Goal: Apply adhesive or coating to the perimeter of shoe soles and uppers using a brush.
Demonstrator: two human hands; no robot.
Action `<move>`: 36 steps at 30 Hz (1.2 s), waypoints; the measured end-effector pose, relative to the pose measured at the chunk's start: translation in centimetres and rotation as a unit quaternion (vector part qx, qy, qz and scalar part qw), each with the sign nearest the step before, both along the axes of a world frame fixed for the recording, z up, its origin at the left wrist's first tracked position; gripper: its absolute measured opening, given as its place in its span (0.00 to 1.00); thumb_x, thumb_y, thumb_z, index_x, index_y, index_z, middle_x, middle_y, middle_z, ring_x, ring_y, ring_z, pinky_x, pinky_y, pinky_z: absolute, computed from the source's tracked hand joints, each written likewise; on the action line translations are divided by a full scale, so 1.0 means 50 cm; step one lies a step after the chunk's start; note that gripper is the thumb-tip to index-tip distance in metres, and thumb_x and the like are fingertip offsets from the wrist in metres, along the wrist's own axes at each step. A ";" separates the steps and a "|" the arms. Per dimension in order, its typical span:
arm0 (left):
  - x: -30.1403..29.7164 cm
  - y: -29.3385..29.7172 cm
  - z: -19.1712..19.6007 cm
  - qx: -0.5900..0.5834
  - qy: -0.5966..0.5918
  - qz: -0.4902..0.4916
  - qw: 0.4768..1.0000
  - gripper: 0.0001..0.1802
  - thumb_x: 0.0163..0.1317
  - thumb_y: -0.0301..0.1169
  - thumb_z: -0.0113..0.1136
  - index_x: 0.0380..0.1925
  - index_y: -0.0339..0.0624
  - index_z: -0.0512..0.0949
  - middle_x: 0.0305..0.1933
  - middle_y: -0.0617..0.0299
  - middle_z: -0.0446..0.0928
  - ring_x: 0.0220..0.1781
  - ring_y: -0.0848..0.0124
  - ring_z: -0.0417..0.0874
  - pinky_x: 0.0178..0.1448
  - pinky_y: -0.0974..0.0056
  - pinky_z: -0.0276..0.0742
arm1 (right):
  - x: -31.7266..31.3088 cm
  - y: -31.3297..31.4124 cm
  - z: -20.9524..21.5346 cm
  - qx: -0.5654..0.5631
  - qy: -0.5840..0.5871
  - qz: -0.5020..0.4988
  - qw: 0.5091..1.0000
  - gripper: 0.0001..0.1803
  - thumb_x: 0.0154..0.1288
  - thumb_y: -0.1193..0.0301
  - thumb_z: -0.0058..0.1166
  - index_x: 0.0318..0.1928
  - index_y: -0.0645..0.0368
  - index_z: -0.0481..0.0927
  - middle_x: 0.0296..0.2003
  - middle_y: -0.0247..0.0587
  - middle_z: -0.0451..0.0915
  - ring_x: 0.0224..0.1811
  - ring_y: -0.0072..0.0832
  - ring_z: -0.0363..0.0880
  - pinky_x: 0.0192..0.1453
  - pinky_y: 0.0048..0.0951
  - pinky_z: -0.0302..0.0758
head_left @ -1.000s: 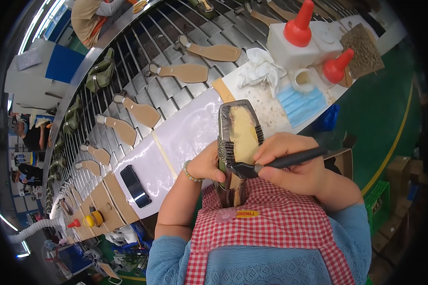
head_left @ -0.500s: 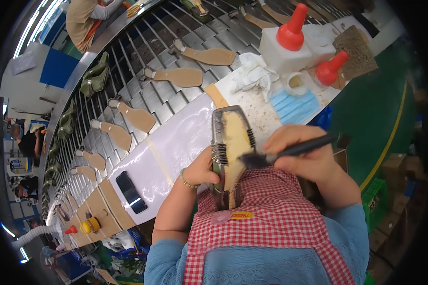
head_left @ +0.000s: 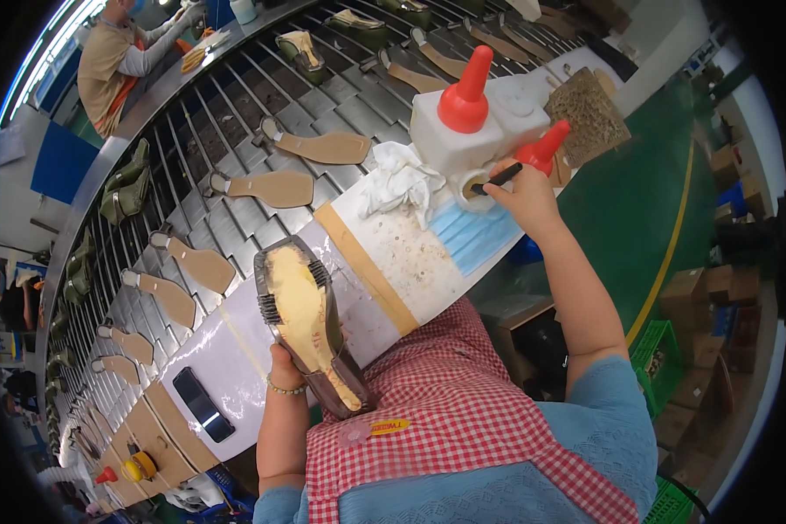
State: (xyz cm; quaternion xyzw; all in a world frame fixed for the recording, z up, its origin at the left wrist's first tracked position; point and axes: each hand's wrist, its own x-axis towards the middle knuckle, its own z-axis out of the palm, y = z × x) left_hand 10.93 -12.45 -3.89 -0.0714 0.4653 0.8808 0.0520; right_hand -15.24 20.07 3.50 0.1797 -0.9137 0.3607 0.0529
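Observation:
A shoe (head_left: 301, 301), bottom up with its yellowish underside bare and dark gathered edges around it, is gripped from beneath by my left hand (head_left: 286, 371); most of those fingers are hidden under it. To the right, my right hand (head_left: 531, 199) is closed around the black handle of a brush (head_left: 503, 175). The brush's bristle end is down in the mouth of a small white jar (head_left: 465, 194), so the bristles cannot be seen. Beside the jar lie a crumpled white cloth (head_left: 402, 185) and a blue face mask (head_left: 470, 236).
Two red-capped white bottles (head_left: 465, 96) stand behind the jar. Tan soles (head_left: 275, 188) and green shoes (head_left: 127, 196) lie on the metal slat conveyor (head_left: 236, 113). A phone (head_left: 203, 403) rests on the bench at left. Across the conveyor a person (head_left: 118, 65) works.
My right hand has moved the brush from the shoe's underside up to the white jar. My left hand and the shoe appear farther left in view, while the whole view has shifted.

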 end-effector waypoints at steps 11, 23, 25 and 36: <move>-0.005 0.008 0.006 -0.003 0.001 0.043 0.999 0.63 0.39 0.82 0.46 0.62 0.37 0.62 0.47 0.49 0.75 0.42 0.62 0.81 0.44 0.60 0.80 | 0.005 0.060 -0.026 -0.396 -0.279 -0.039 0.874 0.12 0.56 0.73 0.64 0.40 0.61 0.79 0.36 0.38 0.80 0.39 0.28 0.79 0.43 0.27 0.75; -0.029 0.021 0.024 0.049 -0.022 0.057 0.997 0.69 0.34 0.86 0.41 0.62 0.34 0.60 0.43 0.49 0.76 0.36 0.61 0.81 0.35 0.62 0.80 | -0.013 0.071 -0.143 -0.656 -0.473 -0.138 0.571 0.15 0.57 0.59 0.65 0.33 0.57 0.79 0.26 0.35 0.81 0.31 0.30 0.82 0.34 0.28 0.81; -0.038 0.029 0.032 0.108 -0.054 0.055 0.991 0.69 0.35 0.85 0.39 0.63 0.35 0.59 0.44 0.48 0.76 0.37 0.60 0.82 0.36 0.61 0.80 | 0.000 0.087 -0.102 -0.692 -0.462 -0.090 0.548 0.13 0.61 0.61 0.61 0.37 0.58 0.80 0.30 0.39 0.82 0.37 0.32 0.82 0.44 0.33 0.80; -0.061 0.058 0.052 0.179 -0.026 -0.084 0.980 0.47 0.57 0.69 0.47 0.63 0.41 0.65 0.55 0.57 0.76 0.52 0.70 0.80 0.54 0.64 0.77 | 0.287 -0.125 0.144 -0.436 -0.345 0.275 0.784 0.11 0.54 0.79 0.63 0.39 0.65 0.77 0.40 0.48 0.81 0.44 0.29 0.80 0.50 0.27 0.75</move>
